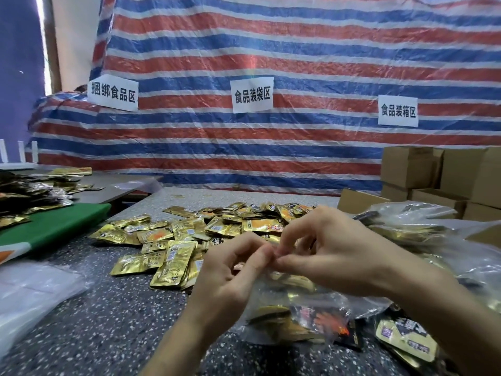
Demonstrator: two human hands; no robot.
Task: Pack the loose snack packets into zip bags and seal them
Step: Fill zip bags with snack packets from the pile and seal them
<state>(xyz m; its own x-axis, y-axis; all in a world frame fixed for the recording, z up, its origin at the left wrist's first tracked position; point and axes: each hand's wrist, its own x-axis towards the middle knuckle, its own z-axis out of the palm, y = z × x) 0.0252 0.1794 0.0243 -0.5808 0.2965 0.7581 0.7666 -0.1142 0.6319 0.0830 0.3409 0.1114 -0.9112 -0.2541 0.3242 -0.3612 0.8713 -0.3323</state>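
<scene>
L hand (230, 272): I see it pinching top edge of zip bag (298, 313).
R hand (336, 253): pinches same edge, just beside L.
Gold pkts (184, 240): loose pile behind, on speckled table (108, 321).

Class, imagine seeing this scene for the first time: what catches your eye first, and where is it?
The red, white and blue striped tarp fills the back, with three white signs stuck on it. Front and centre, the left hand and right hand pinch the top of a clear zip bag holding packets. Beyond them, gold snack packets lie scattered on the speckled table.
</scene>
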